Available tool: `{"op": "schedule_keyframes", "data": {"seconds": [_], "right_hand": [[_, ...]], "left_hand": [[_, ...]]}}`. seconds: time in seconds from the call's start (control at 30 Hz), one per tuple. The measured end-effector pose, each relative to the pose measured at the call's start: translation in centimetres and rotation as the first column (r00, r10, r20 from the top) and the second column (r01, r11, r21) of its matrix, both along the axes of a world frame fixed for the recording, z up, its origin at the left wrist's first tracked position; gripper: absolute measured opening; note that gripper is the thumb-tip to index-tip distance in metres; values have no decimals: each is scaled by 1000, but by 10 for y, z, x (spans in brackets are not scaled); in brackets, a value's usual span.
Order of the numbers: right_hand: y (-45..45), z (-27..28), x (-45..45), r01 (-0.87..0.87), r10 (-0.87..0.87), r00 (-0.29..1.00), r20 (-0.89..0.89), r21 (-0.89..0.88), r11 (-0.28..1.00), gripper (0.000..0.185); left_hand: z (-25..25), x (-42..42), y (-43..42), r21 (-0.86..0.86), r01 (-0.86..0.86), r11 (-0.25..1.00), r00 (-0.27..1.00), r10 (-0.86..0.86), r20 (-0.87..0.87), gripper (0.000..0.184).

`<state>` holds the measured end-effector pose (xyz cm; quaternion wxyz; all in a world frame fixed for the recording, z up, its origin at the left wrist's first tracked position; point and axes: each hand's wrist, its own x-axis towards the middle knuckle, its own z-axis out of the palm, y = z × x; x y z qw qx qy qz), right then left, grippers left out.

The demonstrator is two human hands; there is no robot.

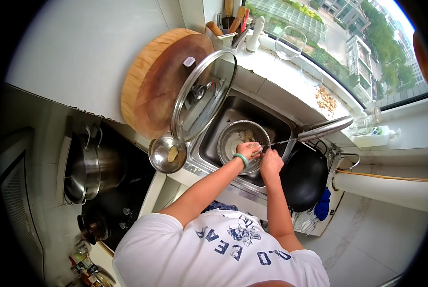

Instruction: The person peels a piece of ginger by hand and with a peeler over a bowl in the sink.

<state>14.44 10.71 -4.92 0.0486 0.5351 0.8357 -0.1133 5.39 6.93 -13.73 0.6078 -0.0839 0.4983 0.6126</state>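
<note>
My left hand (249, 150), with a pale green bangle on its wrist, is over a round metal bowl (222, 152) in the sink. Its fingers are curled round something pale that I cannot make out. My right hand (271, 162) is closed at the bowl's right rim, close to the left one; whatever it grips is hidden. Cloudy water and a brownish lump (247, 135) are inside the bowl. A thin stream of water runs from the faucet (325, 129) towards my hands. Left of the sink, a smaller metal bowl (159, 155) contains a yellowish piece (173, 153).
A glass lid (178, 125) leans against a thick round wooden board (142, 86). The steel sink (209, 143) surrounds the bowl. To the right sits a black wok (302, 179). Steel pots (99, 170) stand left; peanuts (325, 100) lie on the windowsill.
</note>
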Motion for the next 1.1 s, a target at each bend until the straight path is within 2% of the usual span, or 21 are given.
{"op": "schedule_keyframes", "data": {"seconds": [0.03, 0.1, 0.13, 0.17, 0.2, 0.23, 0.3, 0.33, 0.37, 0.4, 0.43, 0.5, 0.57, 0.63, 0.7, 0.77, 0.83, 0.9, 1.0, 1.03, 1.1], "right_hand": [[-7, 11, -5, -25, 26, 998, 52, -22, 999, 13], [-14, 33, -17, -123, 131, 987, 95, -84, 989, 13], [-16, 46, -25, -168, 173, 983, 59, -83, 982, 12], [-16, 55, -34, -171, 176, 982, 66, -71, 983, 12], [-13, 63, -45, -191, 191, 981, 5, -19, 981, 9], [-9, 69, -55, -207, 208, 977, -55, 33, 978, 7], [10, 78, -77, -232, 241, 967, -79, 110, 967, 14], [22, 81, -91, -217, 233, 967, -102, 146, 965, 15], [36, 84, -106, -203, 228, 965, -128, 184, 962, 16], [48, 93, -122, -221, 259, 954, -154, 225, 949, 14], [59, 105, -138, -237, 290, 940, -180, 267, 934, 12], [78, 130, -170, -229, 324, 892, -314, 303, 925, 14], [104, 146, -206, -240, 383, 844, -375, 375, 895, 15], [121, 162, -242, -244, 470, 708, -527, 442, 863, 16], [145, 162, -273, -253, 545, 634, -548, 519, 817, 16], [159, 167, -300, -267, 548, 632, -547, 511, 817, 16], [172, 165, -320, -331, 566, 638, -523, 477, 814, 18], [185, 159, -342, -321, 576, 633, -517, 502, 804, 20], [187, 165, -360, -339, 500, 771, -395, 410, 847, 25], [187, 165, -363, -340, 502, 767, -399, 412, 846, 25], [184, 165, -369, -278, 386, 798, -463, 285, 917, 27]], "left_hand": [[6, 0, 1, 14, -2, 1000, 1000, 2, 3, 22], [15, 0, 3, -48, 35, 998, 994, -39, -100, 19], [-8, 1, 6, 7, 58, 998, 986, -56, -157, 16], [-56, 7, 14, 20, 53, 998, 987, -50, -152, 16], [-113, 17, 25, 137, -29, 990, 991, 47, -129, 16], [-93, 15, 22, 205, -69, 976, 992, 89, -93, 16], [-50, 10, 17, 334, -149, 931, 987, 159, -3, 18], [-10, 4, 11, 244, -25, 969, 993, 53, -107, 19], [9, 0, 11, 142, 90, 986, 978, -60, -202, 21], [1, 2, 12, 190, 111, 976, 963, -58, -265, 20], [-10, 7, 17, 176, 54, 983, 986, -24, -166, 18], [0, 5, 17, 141, 102, 985, 981, -77, -176, 17], [-8, 8, 20, 123, 153, 981, 969, -125, -214, 20], [-16, 15, 21, 167, 133, 977, 975, -98, -200, 24], [-9, 14, 17, 180, 119, 976, 989, -100, -112, 26], [-8, 17, 10, 228, 97, 969, 987, -64, -147, 17], [6, 13, 6, 225, 125, 966, 987, -97, -130, 16], [7, 15, 4, 248, 113, 962, 989, -84, -124, 18], [-2, 17, 5, 298, 98, 950, 991, -66, -117, 21], [-9, 16, 5, 296, 138, 945, 985, -99, -142, 23], [-12, 14, 6, 229, 115, 967, 993, -106, -51, 26]]}}
